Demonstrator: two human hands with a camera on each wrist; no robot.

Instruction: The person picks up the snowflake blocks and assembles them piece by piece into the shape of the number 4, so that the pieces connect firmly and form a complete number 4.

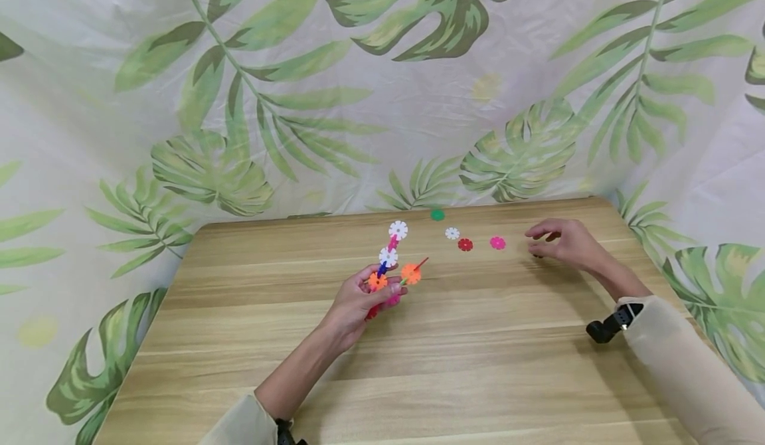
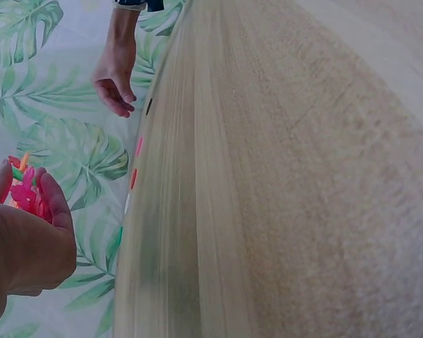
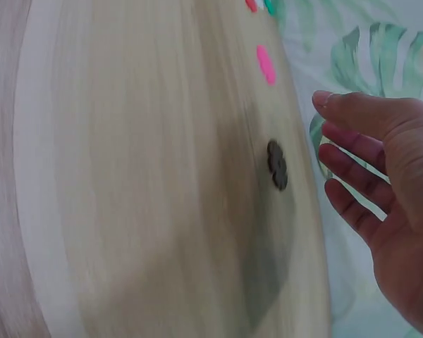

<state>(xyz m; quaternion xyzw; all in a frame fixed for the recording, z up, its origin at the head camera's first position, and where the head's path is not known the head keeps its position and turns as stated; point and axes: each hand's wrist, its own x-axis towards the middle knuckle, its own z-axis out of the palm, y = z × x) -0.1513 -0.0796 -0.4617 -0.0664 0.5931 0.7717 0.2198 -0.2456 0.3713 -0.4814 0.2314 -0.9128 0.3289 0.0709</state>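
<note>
My left hand [image 1: 352, 302] holds a chain of interlocking plastic snowflake discs [image 1: 388, 257]. White, pink, blue, orange, green and red discs show in it, and the fingers cover part of it. In the left wrist view, the thumb and fingers of that hand [image 2: 32, 243] curl round the pink and red part of the chain [image 2: 29, 197]. My right hand [image 1: 570, 242] hovers above the table's right side, fingers loosely bent and apart, with nothing between them. Near its fingertips a dark snowflake disc [image 3: 277, 165] lies on the wood, apart from the hand.
Loose discs lie toward the table's back: a green disc [image 1: 437, 214], a white disc [image 1: 451, 233], a red disc [image 1: 465, 244] and a pink disc [image 1: 497, 242]. The wooden table [image 1: 251, 279] backs onto a leaf-patterned cloth [image 1: 335, 133].
</note>
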